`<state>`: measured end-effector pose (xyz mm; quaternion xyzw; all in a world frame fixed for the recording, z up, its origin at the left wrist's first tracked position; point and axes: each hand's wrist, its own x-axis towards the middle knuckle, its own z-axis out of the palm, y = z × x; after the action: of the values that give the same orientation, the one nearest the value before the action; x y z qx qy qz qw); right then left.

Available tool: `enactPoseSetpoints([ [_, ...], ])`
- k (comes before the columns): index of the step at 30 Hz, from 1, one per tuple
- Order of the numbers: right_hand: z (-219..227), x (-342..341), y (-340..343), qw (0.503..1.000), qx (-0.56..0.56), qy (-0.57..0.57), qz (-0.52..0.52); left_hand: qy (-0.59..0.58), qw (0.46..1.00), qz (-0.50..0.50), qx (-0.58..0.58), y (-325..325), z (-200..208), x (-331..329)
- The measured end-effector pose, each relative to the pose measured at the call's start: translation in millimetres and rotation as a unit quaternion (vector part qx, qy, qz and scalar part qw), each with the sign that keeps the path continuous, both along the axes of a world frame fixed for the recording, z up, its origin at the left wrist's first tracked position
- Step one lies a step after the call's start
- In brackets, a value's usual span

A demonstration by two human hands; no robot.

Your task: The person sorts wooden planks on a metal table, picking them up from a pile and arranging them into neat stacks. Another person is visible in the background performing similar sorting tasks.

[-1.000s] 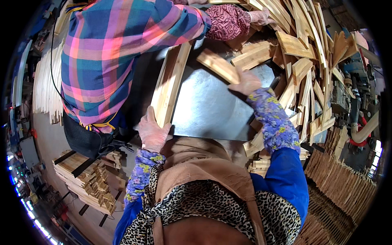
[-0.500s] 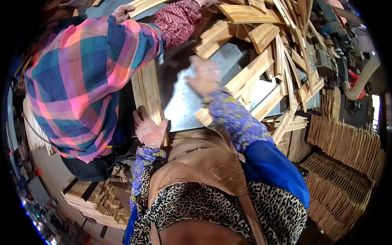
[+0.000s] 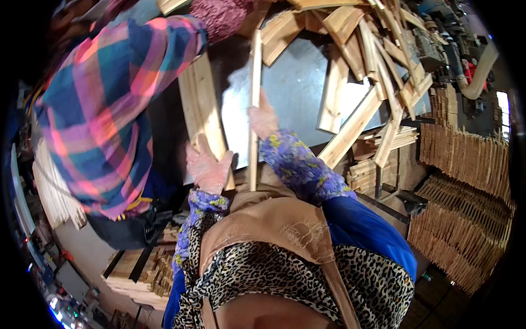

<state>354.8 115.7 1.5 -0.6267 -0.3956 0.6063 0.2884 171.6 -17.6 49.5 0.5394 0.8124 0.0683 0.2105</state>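
My right hand [image 3: 263,118], in a pale work glove, grips a long thin wooden slat [image 3: 253,82] that runs from the grey metal table top [image 3: 290,90] back toward my chest. My left hand [image 3: 207,167], gloved too, rests on the near end of a stack of wooden boards [image 3: 200,101] lying along the table's left side. Several loose wooden slats [image 3: 350,82] lie piled across the far and right part of the table.
A person in a plaid shirt [image 3: 104,109] leans over the table at my left, one sleeve [image 3: 219,16] reaching into the pile. Stacked slats [image 3: 466,159] fill the right side. More wood bundles [image 3: 142,274] sit low on the left.
My right hand has drawn back from the pile toward me, now holding a single slat. My left hand has stayed on the board stack. The view has swung to the right.
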Motion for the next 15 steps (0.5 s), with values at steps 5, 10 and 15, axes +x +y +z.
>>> enactPoseSetpoints([
  [5,-3.7,-54.1,-9.4,0.987,0.057,-0.062,0.14,0.0,0.999,-0.029,0.03,3.3,8.8,3.0],
  [10,-12.2,109.6,26.0,0.816,0.107,-0.558,0.103,0.055,0.996,0.001,-0.073,10.1,14.3,17.1],
  [15,8.6,234.9,26.4,0.791,-0.061,-0.609,-0.025,0.082,0.991,0.026,-0.1,26.9,22.5,33.6],
])
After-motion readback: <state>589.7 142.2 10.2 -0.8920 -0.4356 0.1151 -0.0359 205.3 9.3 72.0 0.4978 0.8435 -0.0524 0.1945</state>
